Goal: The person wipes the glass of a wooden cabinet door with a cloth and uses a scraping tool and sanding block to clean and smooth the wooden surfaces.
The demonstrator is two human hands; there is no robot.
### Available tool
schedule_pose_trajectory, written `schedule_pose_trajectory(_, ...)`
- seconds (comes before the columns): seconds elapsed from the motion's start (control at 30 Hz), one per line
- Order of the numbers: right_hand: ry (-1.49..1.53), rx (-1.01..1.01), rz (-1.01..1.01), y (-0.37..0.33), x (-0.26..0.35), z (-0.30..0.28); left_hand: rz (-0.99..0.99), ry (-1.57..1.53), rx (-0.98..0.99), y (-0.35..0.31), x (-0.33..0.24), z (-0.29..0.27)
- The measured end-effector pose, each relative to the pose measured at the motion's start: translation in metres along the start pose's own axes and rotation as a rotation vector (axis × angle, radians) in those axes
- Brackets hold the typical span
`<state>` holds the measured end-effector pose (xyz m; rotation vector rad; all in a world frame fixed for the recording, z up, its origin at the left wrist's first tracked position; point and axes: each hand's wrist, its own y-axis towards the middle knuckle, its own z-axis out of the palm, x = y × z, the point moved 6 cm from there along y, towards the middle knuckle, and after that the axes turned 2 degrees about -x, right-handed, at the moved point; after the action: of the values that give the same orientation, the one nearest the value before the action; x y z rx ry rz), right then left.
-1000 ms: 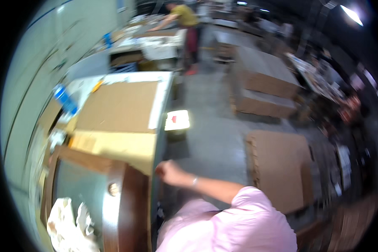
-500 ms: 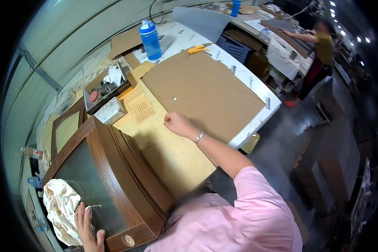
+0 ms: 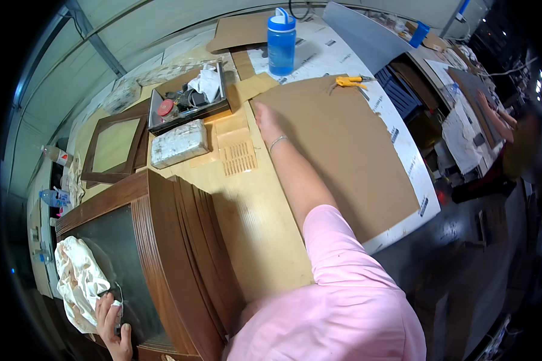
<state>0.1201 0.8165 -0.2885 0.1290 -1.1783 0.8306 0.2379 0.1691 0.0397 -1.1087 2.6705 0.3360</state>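
Note:
My left hand (image 3: 112,330) rests at the edge of a crumpled, stained white cloth (image 3: 78,283), thumb and fingers apart. The cloth lies on the dark glass panel (image 3: 117,246) of a brown wooden framed door (image 3: 168,289), which tops a stack of similar frames. My right hand (image 3: 268,123) reaches across the bench to the left edge of a large brown cardboard sheet (image 3: 337,162), close to its far left corner. Its fingers look curled together, and whatever is in them is hidden.
An open box of odds and ends (image 3: 186,99) stands behind a whitish block (image 3: 179,144). Yellow-handled pliers (image 3: 349,82) and a blue bottle (image 3: 281,45) are at the far side. Another empty frame (image 3: 114,147) lies at the left. A person (image 3: 524,144) works at another table on the right.
My right hand has moved farther away, to the cardboard's far left corner. The view has turned right to left across the bench, and the left hand stays by the cloth.

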Motion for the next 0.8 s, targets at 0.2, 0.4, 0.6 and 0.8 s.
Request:
schedule_pose_trajectory(0.2, 0.021, -0.105, 0.149, 0.059, -0.003, 0.024, 0.077, 0.060, 0.050, 0.005, -0.011, -0.004)
schedule_pose_trajectory(0.4, 0.026, -0.089, 0.192, 0.089, -0.007, 0.033, 0.071, 0.058, 0.033, 0.012, -0.021, -0.005)
schedule_pose_trajectory(0.6, 0.004, -0.090, 0.210, 0.092, -0.007, 0.041, -0.070, 0.072, 0.019, -0.007, 0.003, -0.003)
schedule_pose_trajectory(0.8, 0.051, -0.113, 0.200, 0.084, -0.005, 0.046, -0.110, 0.107, 0.008, -0.007, 0.004, -0.001)
